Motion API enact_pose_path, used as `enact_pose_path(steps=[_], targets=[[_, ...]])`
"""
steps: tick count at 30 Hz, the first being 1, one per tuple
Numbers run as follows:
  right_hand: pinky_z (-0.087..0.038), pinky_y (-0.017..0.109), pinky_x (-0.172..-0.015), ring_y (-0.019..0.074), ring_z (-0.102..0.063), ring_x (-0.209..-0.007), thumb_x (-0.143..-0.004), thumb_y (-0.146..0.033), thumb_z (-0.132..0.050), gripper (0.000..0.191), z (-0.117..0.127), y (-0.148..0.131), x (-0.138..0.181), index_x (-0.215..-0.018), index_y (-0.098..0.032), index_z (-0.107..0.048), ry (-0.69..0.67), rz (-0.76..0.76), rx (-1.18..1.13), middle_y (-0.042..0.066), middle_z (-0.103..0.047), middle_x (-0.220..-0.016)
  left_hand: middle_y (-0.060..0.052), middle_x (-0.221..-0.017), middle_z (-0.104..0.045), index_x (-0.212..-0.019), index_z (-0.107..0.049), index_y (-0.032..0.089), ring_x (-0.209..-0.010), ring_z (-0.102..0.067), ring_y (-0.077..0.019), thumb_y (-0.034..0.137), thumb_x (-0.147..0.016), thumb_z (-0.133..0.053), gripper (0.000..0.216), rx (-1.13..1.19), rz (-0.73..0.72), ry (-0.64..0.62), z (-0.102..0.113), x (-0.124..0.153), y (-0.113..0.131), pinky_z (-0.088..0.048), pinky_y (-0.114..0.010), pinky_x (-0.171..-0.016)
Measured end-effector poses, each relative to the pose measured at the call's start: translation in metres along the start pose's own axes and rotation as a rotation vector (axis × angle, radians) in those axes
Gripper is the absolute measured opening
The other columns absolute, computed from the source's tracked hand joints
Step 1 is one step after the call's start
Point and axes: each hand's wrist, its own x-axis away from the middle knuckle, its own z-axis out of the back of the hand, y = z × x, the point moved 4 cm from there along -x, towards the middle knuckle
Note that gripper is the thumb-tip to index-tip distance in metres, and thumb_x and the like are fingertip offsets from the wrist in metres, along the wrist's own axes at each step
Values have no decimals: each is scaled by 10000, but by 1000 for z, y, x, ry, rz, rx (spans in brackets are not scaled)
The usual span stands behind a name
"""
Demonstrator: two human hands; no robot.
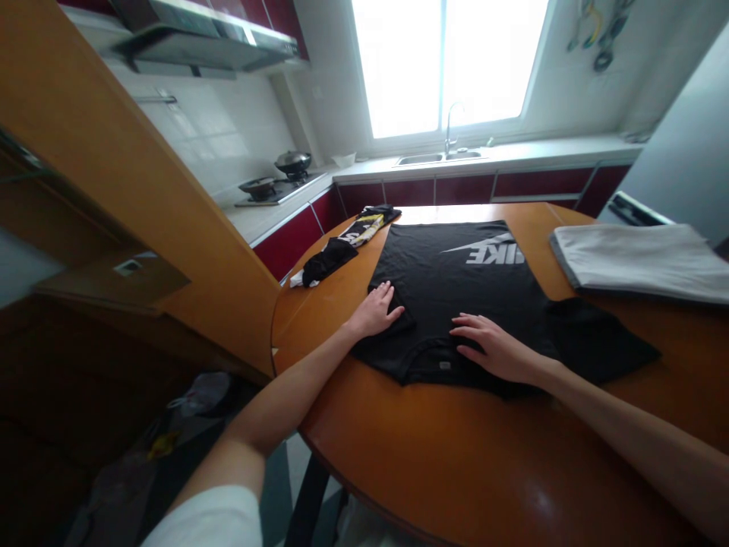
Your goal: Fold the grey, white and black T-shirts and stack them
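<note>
A black T-shirt (pixel 456 289) with a white printed logo lies spread flat on the round wooden table (pixel 456 456), its collar toward me. My left hand (pixel 377 308) rests flat, fingers open, on the shirt's left sleeve, which is folded inward. My right hand (pixel 495 349) lies flat with fingers spread on the shirt near the collar. The right sleeve (pixel 604 346) sticks out to the right on the table.
A crumpled black, yellow and white garment (pixel 347 243) lies at the table's far left. A folded grey cloth (pixel 638 262) sits at the far right. Behind are a counter with a sink (pixel 438 157), a stove with pans (pixel 279 182), and a wooden panel (pixel 142 190) left.
</note>
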Motion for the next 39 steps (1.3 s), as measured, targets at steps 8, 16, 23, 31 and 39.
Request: enact_pose_path(steps=[8, 16, 23, 31, 39], targets=[[-397, 597, -1152, 343, -487, -1389, -953, -353, -600, 323, 0, 0, 0, -1242, -258, -707, 4, -4, -7, 110, -604, -1408, -220, -1642, -258, -1542, -355, 35, -1542, -203, -325, 737, -931, -373, 931, -23, -16, -36, -4, 0, 0, -198, -434, -1256], [-395, 595, -1156, 342, -477, -1398, -960, -352, -588, 328, 1, -1, 0, -1253, -258, -703, -8, -6, 16, 108, -601, -1412, -192, -1645, -269, -1552, -365, 83, -1548, -189, -311, 730, -946, -361, 886, 35, -23, -4, 11, 2, 5, -185, -463, -1256], [-393, 595, -1156, 343, -484, -1391, -953, -351, -593, 327, 2, -3, 0, -1245, -260, -708, 3, 0, -5, 107, -605, -1410, -170, -1667, -205, -1584, -315, 115, -1561, -124, -309, 734, -945, -376, 891, 21, -75, -108, 3, 9, 17, -133, -479, -1262], [-395, 588, -1157, 342, -482, -1393, -955, -348, -593, 326, 3, -3, 0, -1248, -262, -708, -9, -12, 6, 104, -601, -1417, -165, -1671, -204, -1595, -285, 108, -1563, -112, -308, 732, -961, -328, 891, 38, -77, -59, 16, 12, 22, -142, -471, -1261], [-428, 534, -1144, 320, -516, -1364, -949, -326, -608, 319, 10, -6, -2, -1237, -235, -712, 32, -11, -36, 119, -619, -1389, -188, -1674, -165, -1590, -265, 54, -1563, -88, -332, 736, -956, -345, 935, -1, -122, -131, 11, 14, 30, -133, -500, -1258]])
